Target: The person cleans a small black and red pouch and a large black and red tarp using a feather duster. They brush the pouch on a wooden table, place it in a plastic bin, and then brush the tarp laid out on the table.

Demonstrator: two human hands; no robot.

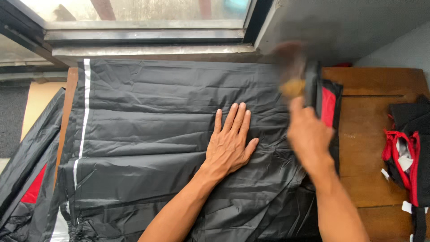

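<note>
A black waterproof garment (148, 134) with a white stripe along its left side lies spread over a wooden table (380, 116). My left hand (230, 143) presses flat on it, fingers apart, near the middle. My right hand (307, 132) is blurred in motion above the garment's right edge, where a red lining (328, 106) shows. It grips a brown, blurred thing (292, 76) that looks like a wooden-handled tool; I cannot tell what it is.
A window sill (152, 49) and glass run along the far side. A bundle of black and red cloth (410, 152) lies at the table's right edge. More black and red fabric (27, 179) hangs off the left side.
</note>
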